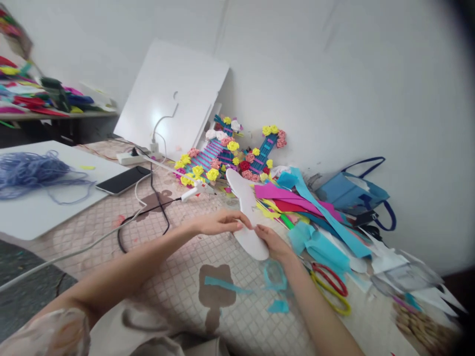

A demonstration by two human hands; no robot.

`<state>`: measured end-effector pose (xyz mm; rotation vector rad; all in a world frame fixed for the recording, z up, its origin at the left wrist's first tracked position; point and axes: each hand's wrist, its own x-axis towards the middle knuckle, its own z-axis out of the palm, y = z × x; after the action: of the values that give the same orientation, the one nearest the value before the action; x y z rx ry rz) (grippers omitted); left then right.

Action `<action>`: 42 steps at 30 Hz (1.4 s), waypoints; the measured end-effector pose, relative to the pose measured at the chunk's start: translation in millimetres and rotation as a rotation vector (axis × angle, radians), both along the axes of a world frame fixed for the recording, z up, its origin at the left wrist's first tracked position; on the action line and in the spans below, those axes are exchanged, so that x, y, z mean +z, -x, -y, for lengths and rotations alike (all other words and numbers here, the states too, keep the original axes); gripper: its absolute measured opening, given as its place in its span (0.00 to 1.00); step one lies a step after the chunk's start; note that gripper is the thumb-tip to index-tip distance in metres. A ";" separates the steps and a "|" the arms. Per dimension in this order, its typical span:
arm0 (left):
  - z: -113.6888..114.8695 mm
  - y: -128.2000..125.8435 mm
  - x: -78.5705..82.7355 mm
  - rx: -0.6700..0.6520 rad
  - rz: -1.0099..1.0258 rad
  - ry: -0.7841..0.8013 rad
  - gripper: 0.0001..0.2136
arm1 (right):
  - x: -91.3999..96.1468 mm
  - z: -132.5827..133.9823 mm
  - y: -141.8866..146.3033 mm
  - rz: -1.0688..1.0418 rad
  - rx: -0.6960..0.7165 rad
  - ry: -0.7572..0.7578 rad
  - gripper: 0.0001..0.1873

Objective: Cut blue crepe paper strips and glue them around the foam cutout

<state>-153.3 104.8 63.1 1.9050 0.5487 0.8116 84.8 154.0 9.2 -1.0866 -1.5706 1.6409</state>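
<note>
White cutout: position relative to the fingers?

— Over the desk, between both hands. Left to right: glue gun; left hand, fingers across the cutout's left edge, pinch cannot be determined; right hand, fingers grasping the lower right edge.

— Further right?

— Coloured strips near the right hand, then scissors, red and yellow handles.
</note>
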 end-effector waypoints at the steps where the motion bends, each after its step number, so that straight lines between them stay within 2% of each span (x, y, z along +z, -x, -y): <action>1: 5.6 4.8 -1.2 0.077 -0.018 -0.006 0.19 | -2.0 2.4 0.4 -0.026 -0.003 0.017 0.21; 3: 15.1 19.7 -6.6 0.264 -0.069 -0.025 0.20 | -5.2 6.1 -1.3 -0.075 -0.024 0.046 0.21; 6: 18.1 54.6 -21.0 0.647 -0.208 -0.167 0.14 | -8.6 6.7 -4.5 -0.119 -0.062 0.075 0.21; 9: 4.4 92.7 -35.4 1.057 -0.370 -0.358 0.13 | -10.9 5.0 -3.4 -0.143 -0.095 0.089 0.20; 11: -11.1 111.4 -41.1 1.188 -0.478 -0.433 0.19 | -11.0 5.6 -1.3 -0.156 -0.098 0.097 0.20; 13: -28.3 122.0 -44.0 1.135 -0.545 -0.373 0.21 | -9.6 7.8 0.6 -0.167 -0.086 0.102 0.20; 16: -50.1 126.6 -46.6 1.031 -0.571 -0.245 0.15 | -6.9 10.3 1.6 -0.193 -0.091 0.083 0.20; 20: -58.4 127.2 -49.2 1.007 -0.551 -0.230 0.12 | -7.5 5.4 0.5 -0.244 -0.184 0.021 0.19; 23: -48.3 126.7 -45.8 0.988 -0.525 -0.245 0.13 | -10.9 -0.5 -1.3 -0.272 -0.251 0.004 0.19; 27: -25.4 117.3 -32.7 0.919 -0.492 -0.230 0.13 | -12.6 -3.8 -2.3 -0.303 -0.305 0.023 0.19; 30: -8.1 104.0 -22.2 0.892 -0.384 -0.206 0.13 | -11.3 -4.6 -1.6 -0.317 -0.322 0.034 0.18; 32: 2.1 95.4 -18.0 0.816 -0.293 -0.183 0.15 | -11.1 -5.2 -0.6 -0.324 -0.331 0.040 0.17; 37: 19.4 83.0 -22.2 0.613 -0.156 -0.159 0.16 | -15.7 -5.8 1.3 -0.329 -0.360 0.058 0.18; 42: 25.9 79.9 -31.1 0.627 -0.122 -0.197 0.14 | -22.8 -6.3 1.1 -0.305 -0.370 0.085 0.18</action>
<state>-233.2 78.9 31.9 1.9881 1.2153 1.1823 83.7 160.3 -13.6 -1.0390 -1.0440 1.5414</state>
